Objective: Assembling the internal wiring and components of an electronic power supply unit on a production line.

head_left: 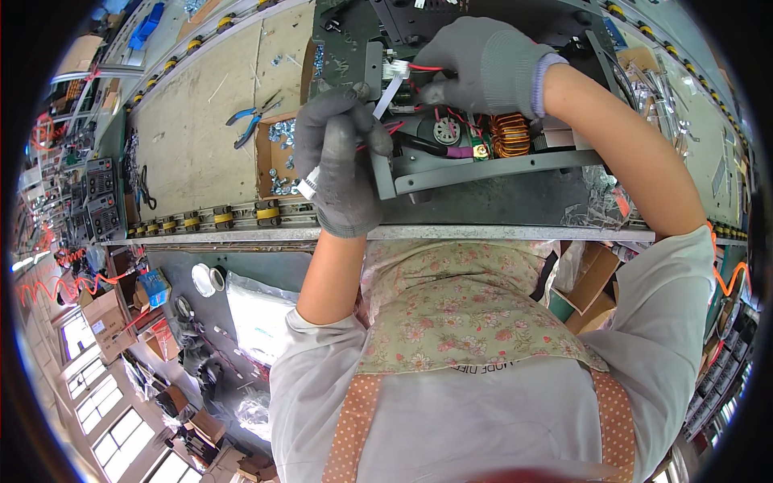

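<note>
Both hands wear grey gloves and are over an open metal chassis (483,171) with electronics inside. At its left end, my left hand (338,153) is closed, fingers curled near thin red wires (393,127). A small white piece (308,183) pokes out beside its palm; its kind is unclear. My right hand (483,68) reaches in from the right, thumb and fingers closed around red wires (425,68) that lead to a white connector (395,68). A flat white strip (388,98) hangs below the connector. A copper-wound coil (510,134) sits right of a round black part (446,131). The fingertips are partly hidden.
Left of the chassis stands a cardboard tray (263,165) of screws. Blue-handled pliers (248,129) and black scissors (146,189) lie farther left. A roller rail (223,216) runs along the near bench edge. Clear plastic bags (597,197) lie at the right.
</note>
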Tool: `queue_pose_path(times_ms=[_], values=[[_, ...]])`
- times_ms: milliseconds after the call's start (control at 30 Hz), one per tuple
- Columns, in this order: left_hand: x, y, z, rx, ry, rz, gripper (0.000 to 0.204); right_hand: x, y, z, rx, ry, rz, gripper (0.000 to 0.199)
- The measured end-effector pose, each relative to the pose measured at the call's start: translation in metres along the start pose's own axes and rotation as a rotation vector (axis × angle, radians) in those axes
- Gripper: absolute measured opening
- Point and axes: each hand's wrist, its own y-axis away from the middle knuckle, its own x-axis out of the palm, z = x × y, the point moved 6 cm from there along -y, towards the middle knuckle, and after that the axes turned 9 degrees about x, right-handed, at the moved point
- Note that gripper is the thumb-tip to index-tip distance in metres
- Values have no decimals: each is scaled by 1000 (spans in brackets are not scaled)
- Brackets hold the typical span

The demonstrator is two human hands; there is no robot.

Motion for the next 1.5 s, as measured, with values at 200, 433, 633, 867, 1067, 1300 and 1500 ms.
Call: queue_pose_path(times_ms=[200,433,633,867,1067,1300,1500], values=[[-2,-1,2,29,-59,-54,35,23,-13,4,128,189,241,32],[-3,0,3,34,-13,-32,34,36,-11,19,103,252,94,33],[-1,-1,0,30,-64,50,36,21,-13,25,155,272,200,31],[-3,1,11,-54,41,107,45,39,-19,11,194,236,151,28],[-4,-2,10,-69,51,135,48,38,-23,12,216,206,145,33],[-9,-1,5,-88,110,2,44,-7,-12,-2,108,-93,121,35],[21,-23,-15,-223,-157,-6,37,-19,13,-7,-270,-629,48,27]])
